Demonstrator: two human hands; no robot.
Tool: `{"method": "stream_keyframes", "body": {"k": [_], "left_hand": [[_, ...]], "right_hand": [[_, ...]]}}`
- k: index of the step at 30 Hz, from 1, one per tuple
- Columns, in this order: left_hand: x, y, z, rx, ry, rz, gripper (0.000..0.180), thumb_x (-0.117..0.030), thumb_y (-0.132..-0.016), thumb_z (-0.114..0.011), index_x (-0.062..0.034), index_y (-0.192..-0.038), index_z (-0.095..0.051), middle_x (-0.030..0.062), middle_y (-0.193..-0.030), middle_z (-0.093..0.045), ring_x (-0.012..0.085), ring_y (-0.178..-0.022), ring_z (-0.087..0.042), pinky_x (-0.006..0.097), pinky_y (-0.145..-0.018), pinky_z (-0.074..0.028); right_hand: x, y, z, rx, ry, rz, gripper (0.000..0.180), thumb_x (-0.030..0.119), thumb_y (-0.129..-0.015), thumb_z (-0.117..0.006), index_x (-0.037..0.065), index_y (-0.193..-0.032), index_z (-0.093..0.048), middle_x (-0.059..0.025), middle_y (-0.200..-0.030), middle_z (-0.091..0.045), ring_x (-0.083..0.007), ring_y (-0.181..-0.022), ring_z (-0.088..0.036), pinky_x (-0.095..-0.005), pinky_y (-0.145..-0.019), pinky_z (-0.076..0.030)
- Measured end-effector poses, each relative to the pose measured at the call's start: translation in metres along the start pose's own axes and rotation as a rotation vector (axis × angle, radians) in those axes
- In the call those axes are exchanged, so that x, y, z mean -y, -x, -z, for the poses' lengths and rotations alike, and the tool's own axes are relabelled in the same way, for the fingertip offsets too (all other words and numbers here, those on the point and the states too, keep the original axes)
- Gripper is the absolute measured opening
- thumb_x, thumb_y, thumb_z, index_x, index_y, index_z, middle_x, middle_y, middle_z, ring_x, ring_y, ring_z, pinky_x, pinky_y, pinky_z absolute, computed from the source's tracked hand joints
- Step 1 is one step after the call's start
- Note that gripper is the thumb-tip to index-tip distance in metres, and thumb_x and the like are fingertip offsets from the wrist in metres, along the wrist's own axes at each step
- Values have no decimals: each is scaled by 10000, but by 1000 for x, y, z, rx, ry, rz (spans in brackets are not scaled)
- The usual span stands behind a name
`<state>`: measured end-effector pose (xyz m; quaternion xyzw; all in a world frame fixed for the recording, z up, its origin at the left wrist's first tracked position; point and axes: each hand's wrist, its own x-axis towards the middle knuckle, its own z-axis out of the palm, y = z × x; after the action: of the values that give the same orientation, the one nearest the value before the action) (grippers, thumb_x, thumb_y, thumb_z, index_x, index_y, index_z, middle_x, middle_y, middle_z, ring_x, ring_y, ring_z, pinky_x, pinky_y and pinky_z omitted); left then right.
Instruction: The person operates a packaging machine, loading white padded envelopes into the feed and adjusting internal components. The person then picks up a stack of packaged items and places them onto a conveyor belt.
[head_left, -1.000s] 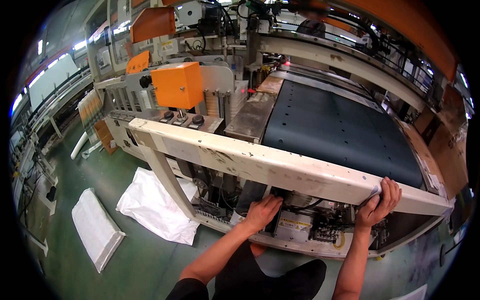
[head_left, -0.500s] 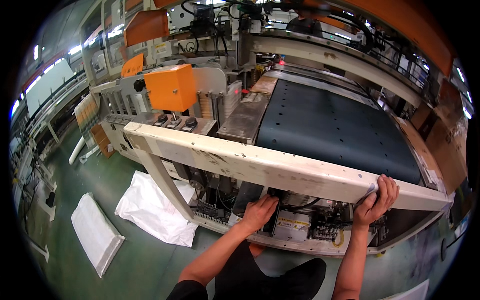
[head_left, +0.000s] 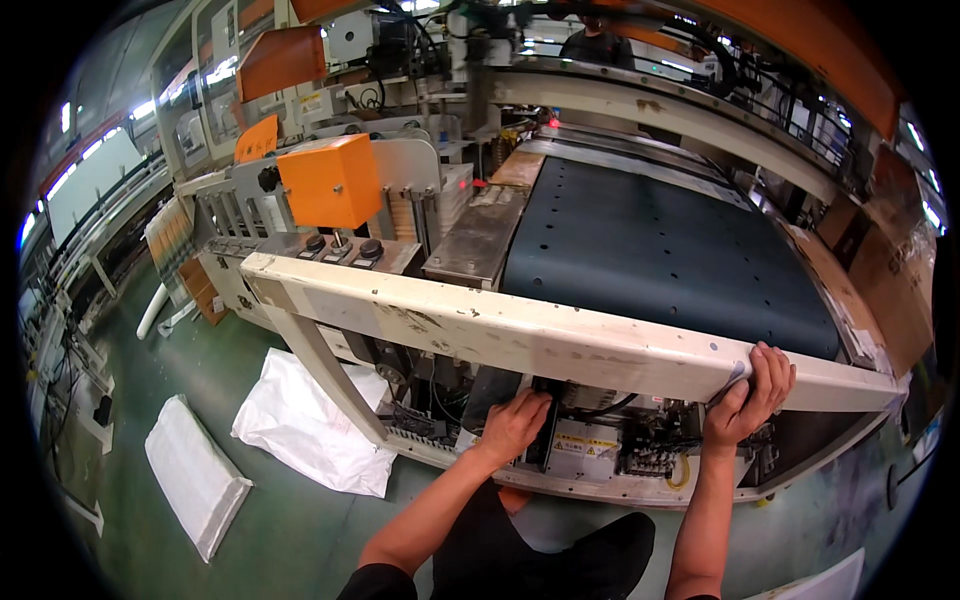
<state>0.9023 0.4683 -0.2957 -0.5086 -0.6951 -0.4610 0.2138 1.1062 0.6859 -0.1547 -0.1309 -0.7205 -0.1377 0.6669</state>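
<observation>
A cream metal beam (head_left: 480, 318) crosses the front of a machine frame. Near its right end my right hand (head_left: 752, 395) is wrapped over it, fingers on top and thumb against the front face. My left hand (head_left: 513, 428) reaches below the beam with its fingers curled together, beside an upright black strip (head_left: 545, 432). What lies between those fingertips is hidden. Behind the beam runs a dark green perforated conveyor belt (head_left: 660, 255). To the right of my left hand is a silver box (head_left: 584, 453) with yellow warning labels, followed by wiring and connectors (head_left: 655, 455).
An orange box (head_left: 328, 182) stands above several black knobs (head_left: 371, 249) at the left. A white sheet bag (head_left: 315, 425) and a wrapped white slab (head_left: 196, 475) lie on the green floor. Cardboard (head_left: 890, 280) leans at the right. Another person (head_left: 597, 45) is at the far side.
The view has shifted slightly, so the machine appears a little further left. Both hands keep their places and their hold.
</observation>
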Motion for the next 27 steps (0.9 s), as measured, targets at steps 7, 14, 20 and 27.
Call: {"method": "stream_keyframes", "body": {"k": [7,14,20,27], "left_hand": [[3,1,-2,-7,18,-6,128,-91,-892,-621,-67,-1017,-625,74,-896,-648,294,-697,-648,389,-558,-525],[3,0,-2,-12,3,-18,126,-83,-887,-624,-59,-1011,-622,76,-888,-647,298,-688,-645,390,-557,-528],[4,1,-2,-13,10,-19,122,-82,-888,-622,-58,-1008,-622,78,-883,-644,301,-685,-643,389,-552,-527],[1,-1,-2,-17,18,-18,108,-82,-893,-621,-52,-996,-623,86,-871,-640,304,-678,-638,390,-548,-519]], "right_hand": [[0,0,0,-3,3,2,353,170,-896,-428,23,-1171,-593,-145,-1174,-620,-354,-1164,-540,-505,-1103,-282],[0,-1,0,-6,-2,1,353,171,-892,-429,22,-1165,-595,-147,-1168,-619,-353,-1163,-539,-504,-1104,-282],[1,0,0,-4,-5,-2,352,172,-892,-428,21,-1164,-593,-147,-1166,-619,-354,-1163,-538,-507,-1104,-281],[0,0,0,-3,6,4,345,156,-897,-424,19,-1167,-590,-149,-1176,-620,-361,-1171,-538,-520,-1104,-282]]}}
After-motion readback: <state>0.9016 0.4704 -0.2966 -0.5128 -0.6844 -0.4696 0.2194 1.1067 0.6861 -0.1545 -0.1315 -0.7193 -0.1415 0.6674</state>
